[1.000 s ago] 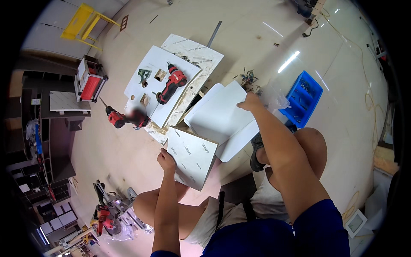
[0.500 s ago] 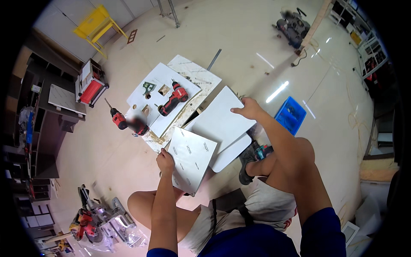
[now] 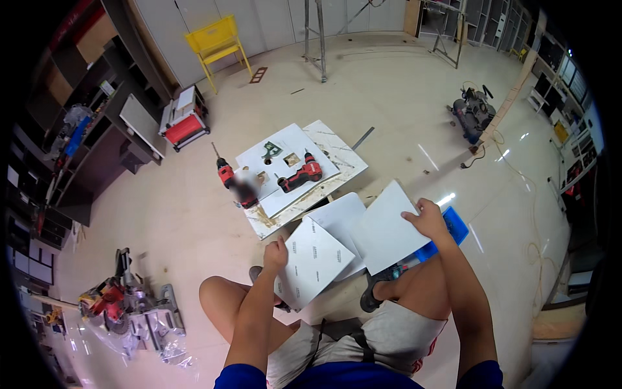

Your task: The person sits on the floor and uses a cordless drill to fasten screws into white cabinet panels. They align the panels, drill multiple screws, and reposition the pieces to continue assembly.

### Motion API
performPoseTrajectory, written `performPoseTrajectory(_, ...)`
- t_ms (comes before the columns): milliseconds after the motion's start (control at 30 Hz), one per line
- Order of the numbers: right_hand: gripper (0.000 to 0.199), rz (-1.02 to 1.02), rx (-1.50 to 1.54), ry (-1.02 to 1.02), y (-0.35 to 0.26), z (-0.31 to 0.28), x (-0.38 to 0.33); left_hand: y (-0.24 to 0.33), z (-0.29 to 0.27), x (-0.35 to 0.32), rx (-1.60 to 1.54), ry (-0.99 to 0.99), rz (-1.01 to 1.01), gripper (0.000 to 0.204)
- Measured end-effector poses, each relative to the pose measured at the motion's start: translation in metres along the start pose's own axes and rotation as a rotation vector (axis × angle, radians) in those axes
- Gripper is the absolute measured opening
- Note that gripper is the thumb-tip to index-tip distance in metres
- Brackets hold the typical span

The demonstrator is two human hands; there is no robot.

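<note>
My left hand grips the left edge of a white panel printed with rows of small marks, tilted above my lap. My right hand pinches the upper right edge of a plain white panel, thumb on its face. Between and behind these two lies another white panel, partly covered by them. Beyond, a low stack of white boards with cut-outs bears a red and black cordless drill and a small green tool. At its left edge stands a second red drill with a long bit, partly blurred.
A blue bin sits beyond my right hand, with a teal tool by my right foot. At the lower left stands a mitre saw. A red tool cart, yellow chair and grey compressor-like machine stand farther off.
My right hand has swung its panel rightward, away from the printed one, uncovering more of the panel between. The head view has tilted up, showing more of the room's far side.
</note>
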State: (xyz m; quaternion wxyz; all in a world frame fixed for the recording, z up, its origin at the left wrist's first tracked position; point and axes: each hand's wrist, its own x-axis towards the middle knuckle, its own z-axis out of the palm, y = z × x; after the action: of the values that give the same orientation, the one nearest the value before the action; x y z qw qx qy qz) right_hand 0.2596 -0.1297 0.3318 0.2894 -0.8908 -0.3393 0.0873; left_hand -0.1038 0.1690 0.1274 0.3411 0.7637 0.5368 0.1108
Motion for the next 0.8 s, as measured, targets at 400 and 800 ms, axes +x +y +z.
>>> performPoseTrajectory(400, 0.039, -0.363, 0.127, -0.264, -0.147, 0.083, -0.031, -0.009, -0.142, -0.067, 0.036, 0.126, -0.036, 0.068)
performPoseTrajectory(800, 0.033, -0.476, 0.043, -0.554, -0.174, 0.234, -0.077, -0.059, -0.163, -0.088, 0.072, -0.045, -0.196, 0.07)
